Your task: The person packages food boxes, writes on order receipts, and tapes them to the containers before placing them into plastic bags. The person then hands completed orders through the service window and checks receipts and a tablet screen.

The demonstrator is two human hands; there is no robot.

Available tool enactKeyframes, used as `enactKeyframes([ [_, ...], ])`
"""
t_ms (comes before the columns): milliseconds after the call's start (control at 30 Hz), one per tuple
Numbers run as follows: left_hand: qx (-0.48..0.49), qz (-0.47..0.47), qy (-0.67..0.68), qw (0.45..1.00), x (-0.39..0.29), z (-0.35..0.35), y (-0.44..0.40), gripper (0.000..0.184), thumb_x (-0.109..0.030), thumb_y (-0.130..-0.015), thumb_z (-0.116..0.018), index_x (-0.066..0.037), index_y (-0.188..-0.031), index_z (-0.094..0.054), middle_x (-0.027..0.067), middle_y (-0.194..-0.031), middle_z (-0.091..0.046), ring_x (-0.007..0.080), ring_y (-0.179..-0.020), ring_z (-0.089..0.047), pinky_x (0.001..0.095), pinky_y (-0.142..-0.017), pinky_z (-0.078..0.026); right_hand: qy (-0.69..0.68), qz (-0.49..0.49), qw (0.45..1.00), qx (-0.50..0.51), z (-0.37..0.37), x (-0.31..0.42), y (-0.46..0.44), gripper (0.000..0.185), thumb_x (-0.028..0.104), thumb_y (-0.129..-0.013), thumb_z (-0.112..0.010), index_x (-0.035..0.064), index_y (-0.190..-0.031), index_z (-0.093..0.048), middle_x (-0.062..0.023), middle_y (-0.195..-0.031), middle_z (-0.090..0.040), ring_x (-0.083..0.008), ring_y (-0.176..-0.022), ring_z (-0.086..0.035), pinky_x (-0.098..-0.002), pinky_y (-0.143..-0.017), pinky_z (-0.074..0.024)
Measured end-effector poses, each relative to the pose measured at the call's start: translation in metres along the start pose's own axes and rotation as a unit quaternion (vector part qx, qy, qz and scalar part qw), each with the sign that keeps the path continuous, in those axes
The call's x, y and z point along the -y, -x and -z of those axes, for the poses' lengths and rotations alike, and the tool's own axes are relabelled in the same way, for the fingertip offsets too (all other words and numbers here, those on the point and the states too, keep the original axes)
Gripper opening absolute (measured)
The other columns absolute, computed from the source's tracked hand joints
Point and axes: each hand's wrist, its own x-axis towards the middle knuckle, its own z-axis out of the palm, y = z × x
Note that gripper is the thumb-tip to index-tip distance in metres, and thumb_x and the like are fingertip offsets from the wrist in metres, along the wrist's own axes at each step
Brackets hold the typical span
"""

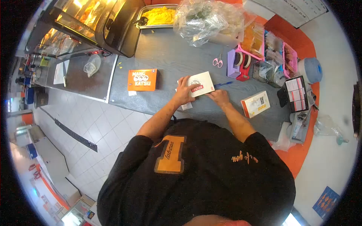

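A white printed food box (204, 78) with a red label is held above the grey counter, tilted. My left hand (184, 92) is closed on its left side, fingers over the top face. My right hand (219, 98) is closed at the lower right corner of the same box; its fingertips are partly hidden. A small white paper slip (187, 106) lies just below the left hand. To the left stands an orange box (142, 80) with white lettering. Right of my right hand lies a white and orange box (256, 104). A blue pen (224, 83) rests beside the held box.
Pink-handled scissors (217, 62) and a tape dispenser (244, 69) sit farther back. Behind are plastic bags (205, 20), a tray of yellow food (158, 17) and pink baskets (290, 60). A glass display warmer (85, 22) stands at left, a card terminal (296, 94) at right.
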Motion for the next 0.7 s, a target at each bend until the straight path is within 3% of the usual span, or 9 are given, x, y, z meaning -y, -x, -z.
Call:
enactKeyframes([
  [100,-0.128,0.004,0.107,0.986,0.017,0.01,0.026,0.069,-0.031,-0.063,-0.077,-0.022,-0.128,-0.056,0.0225,-0.143,-0.03,0.039,-0.133,-0.026,0.0489,-0.108,-0.026,-0.067,-0.064,0.995,-0.047,0.038,-0.02,0.011,0.033,0.037,-0.084,-0.063,0.0067,-0.072,-0.066,-0.0141,-0.064,-0.061,-0.0331,-0.06,-0.058,-0.0406,-0.056,-0.0458],
  [167,-0.229,0.165,0.168,0.945,0.032,0.004,0.057,0.062,-0.039,-0.075,-0.07,-0.02,-0.131,-0.052,0.0202,-0.147,-0.027,0.035,-0.137,-0.022,0.0498,-0.109,-0.022,-0.109,-0.12,0.967,-0.198,0.06,-0.047,0.016,0.028,0.034,-0.084,-0.063,0.0076,-0.077,-0.066,-0.0145,-0.069,-0.06,-0.0328,-0.063,-0.057,-0.0411,-0.06,-0.0459],
  [300,-0.099,0.228,-0.064,0.967,0.032,-0.007,0.081,0.049,-0.037,-0.078,-0.069,-0.02,-0.122,-0.057,0.0146,-0.144,-0.033,0.0353,-0.135,-0.024,0.0527,-0.107,-0.02,-0.128,-0.309,0.851,-0.404,0.08,-0.12,-0.005,0.021,0.03,-0.082,-0.067,0.0098,-0.086,-0.068,-0.0091,-0.079,-0.061,-0.0273,-0.065,-0.053,-0.0403,-0.062,-0.0455],
  [333,-0.118,0.229,-0.071,0.964,0.032,-0.012,0.076,0.044,-0.035,-0.078,-0.069,-0.019,-0.118,-0.059,0.0122,-0.143,-0.036,0.0348,-0.135,-0.026,0.053,-0.105,-0.02,-0.338,-0.475,0.751,-0.31,0.087,-0.131,-0.014,0.021,0.028,-0.081,-0.069,0.0095,-0.089,-0.068,-0.0063,-0.082,-0.061,-0.0234,-0.067,-0.051,-0.0388,-0.062,-0.0449],
  [367,-0.138,0.229,-0.078,0.96,0.034,-0.017,0.071,0.039,-0.034,-0.079,-0.069,-0.018,-0.113,-0.06,0.0098,-0.141,-0.039,0.0344,-0.134,-0.027,0.0533,-0.104,-0.019,-0.518,-0.597,0.582,-0.189,0.09,-0.141,-0.016,0.021,0.027,-0.079,-0.071,0.0092,-0.092,-0.069,-0.0034,-0.085,-0.061,-0.0195,-0.07,-0.049,-0.0374,-0.062,-0.0443],
  [500,-0.201,0.248,-0.001,0.948,0.057,-0.021,0.059,0.02,-0.023,-0.084,-0.064,-0.011,-0.1,-0.06,0.0119,-0.121,-0.055,0.0281,-0.119,-0.047,0.0474,-0.097,-0.032,-0.576,-0.494,0.637,-0.138,0.083,-0.153,-0.017,0.022,0.022,-0.079,-0.072,0.01,-0.096,-0.066,-0.0028,-0.088,-0.061,-0.0158,-0.069,-0.053,-0.0335,-0.057,-0.0438],
  [600,-0.326,0.325,0.22,0.86,0.067,-0.002,0.051,0.014,-0.018,-0.089,-0.059,-0.008,-0.099,-0.059,0.012,-0.099,-0.064,0.0294,-0.096,-0.061,0.038,-0.081,-0.045,-0.676,-0.408,0.56,-0.25,0.072,-0.151,0.004,0.021,0.021,-0.076,-0.073,0.0053,-0.089,-0.068,-0.0043,-0.084,-0.061,-0.0164,-0.069,-0.055,-0.0349,-0.058,-0.0449],
  [667,-0.317,0.271,0.24,0.877,0.038,0.026,0.028,0.014,-0.016,-0.09,-0.058,-0.007,-0.1,-0.059,0.0134,-0.092,-0.064,0.03,-0.088,-0.063,0.0354,-0.074,-0.047,-0.429,-0.408,0.779,-0.207,0.053,-0.16,0.02,0.015,0.016,-0.076,-0.071,0.0016,-0.076,-0.068,-0.005,-0.077,-0.062,-0.0189,-0.07,-0.06,-0.0336,-0.06,-0.0477],
  [700,-0.306,0.221,0.26,0.889,0.015,0.037,0.016,0.013,-0.015,-0.091,-0.056,-0.005,-0.1,-0.059,0.0149,-0.086,-0.065,0.0307,-0.079,-0.065,0.0327,-0.066,-0.048,-0.429,-0.41,0.779,-0.202,0.046,-0.167,0.023,0.015,0.016,-0.076,-0.071,0.0016,-0.076,-0.068,-0.005,-0.077,-0.062,-0.0189,-0.07,-0.06,-0.0336,-0.06,-0.0477],
])
